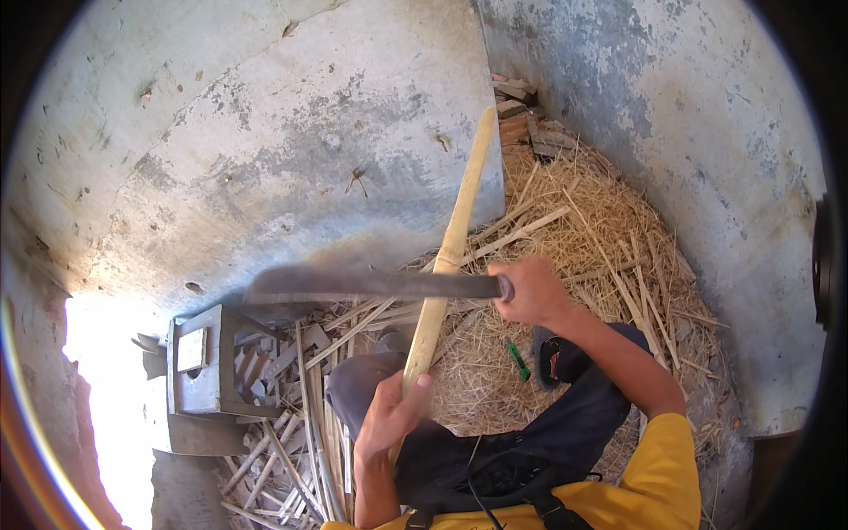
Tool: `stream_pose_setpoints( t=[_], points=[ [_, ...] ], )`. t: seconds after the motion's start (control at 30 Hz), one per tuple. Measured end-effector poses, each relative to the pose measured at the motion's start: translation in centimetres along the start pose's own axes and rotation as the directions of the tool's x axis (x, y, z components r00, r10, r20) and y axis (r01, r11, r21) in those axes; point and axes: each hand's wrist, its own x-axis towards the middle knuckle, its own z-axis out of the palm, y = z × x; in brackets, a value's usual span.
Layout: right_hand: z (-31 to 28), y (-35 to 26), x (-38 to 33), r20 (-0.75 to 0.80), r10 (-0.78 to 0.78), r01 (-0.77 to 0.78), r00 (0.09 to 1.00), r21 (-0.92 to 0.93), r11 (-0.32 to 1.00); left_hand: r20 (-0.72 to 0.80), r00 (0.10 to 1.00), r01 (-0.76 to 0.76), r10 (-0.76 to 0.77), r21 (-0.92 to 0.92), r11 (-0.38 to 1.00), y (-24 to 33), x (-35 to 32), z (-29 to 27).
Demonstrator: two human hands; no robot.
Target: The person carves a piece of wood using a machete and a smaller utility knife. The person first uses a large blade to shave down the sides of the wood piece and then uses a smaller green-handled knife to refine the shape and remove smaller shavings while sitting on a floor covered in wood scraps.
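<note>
My left hand [389, 413] is closed around the lower end of a long, pale strip of wood or bamboo [458, 221]. The strip slants up and away, tapering to a rounded far end. In my right hand [533, 291] is the handle of a machete [375, 283], its wide dark blade pointing left and smeared by motion. The blade passes across the middle of the strip; whether it touches cannot be made out. Below my right hand, a small green-handled tool [518, 362] lies on the shavings between my legs.
Shavings and thin offcuts [609, 238] cover the floor ahead and to the right. On the left stands a grey wooden stool or box frame [199, 360], beside a pile of strips [305, 442]. Peeling walls [291, 150] close in around me. Wood blocks [517, 106] sit in the far corner.
</note>
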Motion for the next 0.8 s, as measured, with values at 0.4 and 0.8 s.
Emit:
stream_pose_setpoints(
  t=[0.4,0.8],
  points=[
    [0.1,-0.7,0.3,0.045,0.014,-0.013,0.999,-0.008,1.000,0.078,0.996,0.049,-0.036,-0.176,0.983,-1.7,0.3,-0.6],
    [0.3,-0.3,0.8,0.026,0.046,-0.045,0.999,-0.049,0.998,0.025,0.997,0.075,-0.073,-0.106,0.992,-1.8,-0.6,-0.7]
  ],
)
